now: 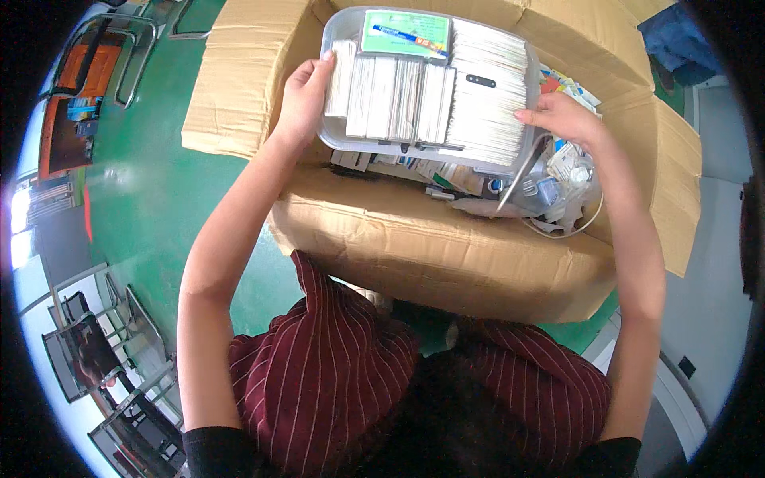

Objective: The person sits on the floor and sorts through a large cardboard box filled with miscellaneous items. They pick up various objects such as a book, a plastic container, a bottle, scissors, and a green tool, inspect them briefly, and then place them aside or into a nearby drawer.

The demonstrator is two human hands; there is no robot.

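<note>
A clear plastic bin (325, 131) is held at its two sides between my hands, above the opening of a large cardboard box (446, 247). My left hand (306, 97) grips the bin's left rim, thumb on top. On the right side, my right hand (564, 119) is closed on the bin's other rim, its fingers partly hidden. Tightly packed stacks of white cards (488, 103) fill the bin. At its far end lies a flat green case (406, 33) with a pen pictured or lying on it. A small dark clip-like piece (480, 80) rests on the cards.
Inside the box, under the bin, are papers, small bottles and plastic bags (550, 190), with a white cable (574, 233) looping out by my right hand. The box flaps (235, 80) stand spread outward. Metal-framed chairs (88, 350) are at the left on a green floor (151, 199).
</note>
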